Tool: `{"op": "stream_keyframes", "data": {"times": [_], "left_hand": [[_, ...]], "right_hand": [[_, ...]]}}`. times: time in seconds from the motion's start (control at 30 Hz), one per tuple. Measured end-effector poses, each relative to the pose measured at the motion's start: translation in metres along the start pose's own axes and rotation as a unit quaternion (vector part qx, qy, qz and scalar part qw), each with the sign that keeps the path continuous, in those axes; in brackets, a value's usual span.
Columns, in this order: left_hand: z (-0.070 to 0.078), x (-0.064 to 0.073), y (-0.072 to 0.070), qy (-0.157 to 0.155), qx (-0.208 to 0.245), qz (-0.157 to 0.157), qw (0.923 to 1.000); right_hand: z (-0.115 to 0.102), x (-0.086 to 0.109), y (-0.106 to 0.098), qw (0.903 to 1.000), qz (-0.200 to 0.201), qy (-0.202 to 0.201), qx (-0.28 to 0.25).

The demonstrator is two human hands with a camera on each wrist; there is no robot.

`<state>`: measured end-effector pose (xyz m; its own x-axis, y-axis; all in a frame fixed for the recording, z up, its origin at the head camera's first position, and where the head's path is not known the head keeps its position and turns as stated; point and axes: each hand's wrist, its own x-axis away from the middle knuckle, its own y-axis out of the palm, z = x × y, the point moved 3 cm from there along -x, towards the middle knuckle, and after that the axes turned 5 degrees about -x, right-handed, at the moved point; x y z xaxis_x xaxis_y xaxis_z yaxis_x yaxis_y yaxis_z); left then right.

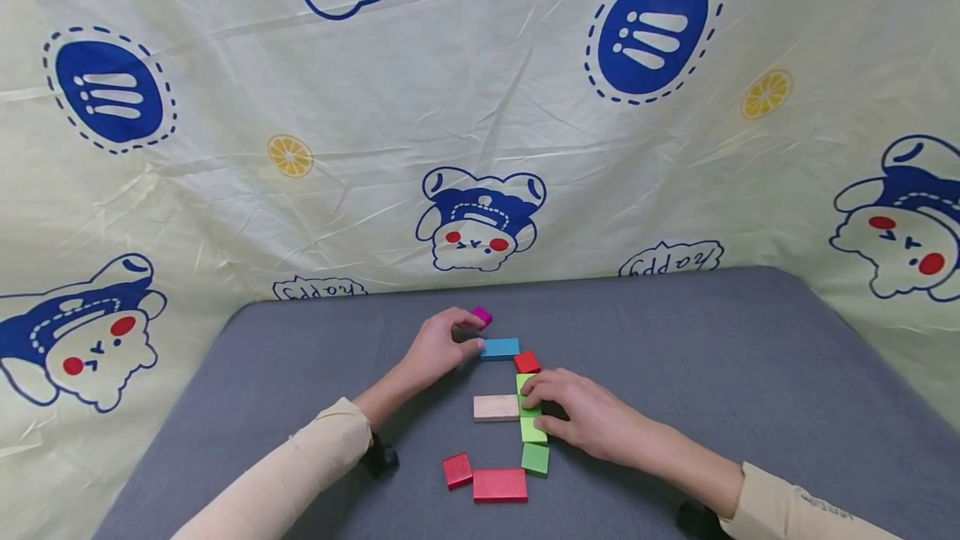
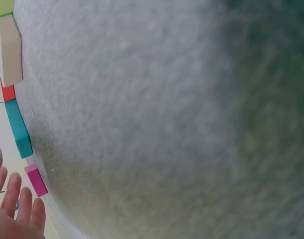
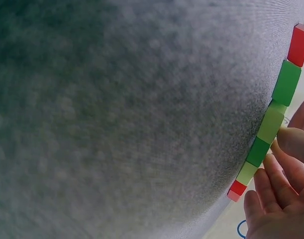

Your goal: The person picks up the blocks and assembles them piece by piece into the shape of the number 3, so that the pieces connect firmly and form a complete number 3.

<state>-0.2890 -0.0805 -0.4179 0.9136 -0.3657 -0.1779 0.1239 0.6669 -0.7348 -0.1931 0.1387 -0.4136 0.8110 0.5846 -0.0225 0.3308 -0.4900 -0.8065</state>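
Observation:
My left hand [image 1: 438, 348] reaches to the far part of the row, its thumb at the left end of a blue block [image 1: 500, 349]. Its fingers lie close to a small magenta block [image 1: 482, 317]; in the left wrist view they are fairly straight and hold nothing. My right hand [image 1: 588, 407] is at the right side of a column of light and dark green blocks [image 1: 533, 432]. Its thumb and index fingertip touch or nearly touch them. A small red block [image 1: 527, 362] sits between the blue block and the column. A pale wooden block [image 1: 495, 408] sticks out leftward from the column.
Below the column lie a green block [image 1: 536, 459], a long red block [image 1: 500, 486] and a tilted smaller red block [image 1: 457, 471]. All rest on a grey cloth-covered table [image 1: 300, 407]. A printed pale curtain [image 1: 360, 223] hangs behind it.

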Motion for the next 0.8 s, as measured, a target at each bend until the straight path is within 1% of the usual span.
{"op": "stream_keyframes", "data": {"times": [0.1,0.17,0.27,0.3,0.37,0.53,0.6,0.73,0.8], "left_hand": [[-0.002,-0.004,-0.002,-0.019,0.007,0.043,0.9989],[-0.002,-0.006,-0.003,-0.037,0.014,0.075,0.9964],[-0.004,-0.01,-0.002,-0.067,0.028,0.105,0.9918],[-0.004,-0.011,-0.002,-0.078,0.034,0.107,0.9906],[-0.005,-0.014,0.0,-0.089,0.04,0.105,0.9897],[-0.006,-0.021,0.007,-0.098,0.04,0.087,0.9906],[-0.007,-0.023,0.008,-0.106,0.041,0.083,0.99],[-0.008,-0.025,0.01,-0.125,0.034,0.086,0.9879],[-0.007,-0.026,0.012,-0.129,0.022,0.092,0.9872]], "right_hand": [[0.0,0.001,0.0,1.0,0.002,0.001,0.001],[0.0,0.001,0.0,1.0,0.002,0.0,0.001],[0.0,0.002,-0.001,1.0,0.001,0.001,0.0],[-0.001,0.002,-0.001,1.0,0.001,0.001,0.0],[0.0,0.002,0.0,1.0,0.001,0.003,0.001],[0.0,0.003,0.0,1.0,0.004,-0.003,-0.001],[0.0,0.003,0.0,1.0,0.004,-0.007,-0.001],[0.0,0.003,0.0,0.9999,0.003,-0.012,-0.002],[-0.001,0.003,-0.001,0.9999,0.003,-0.013,-0.003]]}}
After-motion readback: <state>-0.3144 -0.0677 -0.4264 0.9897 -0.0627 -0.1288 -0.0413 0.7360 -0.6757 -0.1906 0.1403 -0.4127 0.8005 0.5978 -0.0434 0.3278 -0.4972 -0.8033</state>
